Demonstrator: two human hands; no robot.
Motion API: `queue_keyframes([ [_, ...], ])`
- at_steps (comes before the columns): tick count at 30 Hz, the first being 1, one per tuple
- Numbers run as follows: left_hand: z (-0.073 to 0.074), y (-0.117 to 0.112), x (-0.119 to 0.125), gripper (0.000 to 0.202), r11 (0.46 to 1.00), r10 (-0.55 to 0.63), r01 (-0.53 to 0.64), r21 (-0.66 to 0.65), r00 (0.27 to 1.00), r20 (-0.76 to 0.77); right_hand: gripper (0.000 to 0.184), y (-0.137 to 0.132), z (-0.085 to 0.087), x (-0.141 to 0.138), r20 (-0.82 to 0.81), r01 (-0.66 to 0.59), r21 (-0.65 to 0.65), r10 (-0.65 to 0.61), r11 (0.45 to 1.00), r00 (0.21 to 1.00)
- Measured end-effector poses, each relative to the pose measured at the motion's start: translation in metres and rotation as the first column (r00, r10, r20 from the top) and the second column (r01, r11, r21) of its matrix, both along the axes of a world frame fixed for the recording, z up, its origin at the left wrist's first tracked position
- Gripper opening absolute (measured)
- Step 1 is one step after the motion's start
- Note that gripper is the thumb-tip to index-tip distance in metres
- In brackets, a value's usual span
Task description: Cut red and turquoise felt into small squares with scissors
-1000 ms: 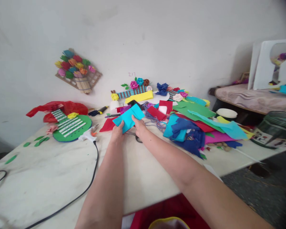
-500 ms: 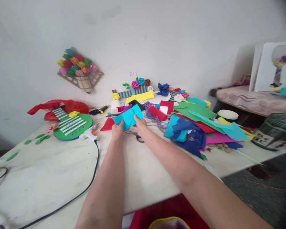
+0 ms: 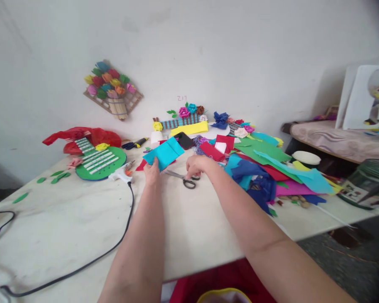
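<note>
My left hand (image 3: 152, 171) is closed on the lower left edge of a folded turquoise crepe paper piece (image 3: 164, 154), holding it above the table. To its right, a pair of scissors (image 3: 176, 174) with black handles lies flat, blades pointing left. My right hand (image 3: 196, 166) reaches down with bent fingers closed at the scissors' handles, partly covering them. Beneath the turquoise piece, some red paper (image 3: 141, 166) shows at the edge. A black phone (image 3: 183, 140) lies just behind.
A white hot glue gun (image 3: 121, 173) with a black cord rests left, beside a green guitar-shaped craft (image 3: 120, 156). Red paper pieces (image 3: 211, 150), blue crepe paper (image 3: 251, 170) and green sheets (image 3: 262, 149) pile up on the right. A glass jar (image 3: 366, 185) stands at the right edge.
My right hand has let go of the turquoise paper and moved right and down to the scissors. The left hand keeps the paper, shifted slightly left, uncovering the phone and scissors.
</note>
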State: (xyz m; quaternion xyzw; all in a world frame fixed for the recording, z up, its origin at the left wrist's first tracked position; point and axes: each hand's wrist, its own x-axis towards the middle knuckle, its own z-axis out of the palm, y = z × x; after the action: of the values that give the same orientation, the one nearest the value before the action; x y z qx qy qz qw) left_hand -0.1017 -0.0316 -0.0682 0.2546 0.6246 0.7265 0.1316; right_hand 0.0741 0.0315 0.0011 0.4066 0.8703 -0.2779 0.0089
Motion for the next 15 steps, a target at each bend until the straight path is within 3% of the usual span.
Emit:
queue_keyframes([
  [4, 0.004, -0.002, 0.002, 0.026, 0.999, 0.018, -0.019, 0.026, 0.999, 0.032, 0.033, -0.015, 0.000, -0.012, 0.141, -0.023, 0.148, 0.002, 0.989, 0.990],
  [8, 0.009, -0.005, 0.004, 0.019, 0.998, 0.011, -0.015, 0.053, 0.997, 0.074, 0.032, -0.025, -0.006, -0.022, 0.171, -0.053, 0.299, 0.001, 0.953, 0.985],
  [11, 0.014, -0.011, 0.006, 0.015, 0.998, 0.035, -0.040, 0.044, 0.994, 0.107, 0.028, -0.022, -0.009, -0.018, 0.097, -0.050, 0.262, 0.025, 0.964, 0.995],
  [15, 0.017, -0.017, 0.005, 0.012, 0.998, 0.017, -0.029, 0.056, 0.980, 0.196, 0.018, -0.010, -0.010, -0.004, -0.081, 0.008, 0.069, -0.003, 0.998, 0.997],
])
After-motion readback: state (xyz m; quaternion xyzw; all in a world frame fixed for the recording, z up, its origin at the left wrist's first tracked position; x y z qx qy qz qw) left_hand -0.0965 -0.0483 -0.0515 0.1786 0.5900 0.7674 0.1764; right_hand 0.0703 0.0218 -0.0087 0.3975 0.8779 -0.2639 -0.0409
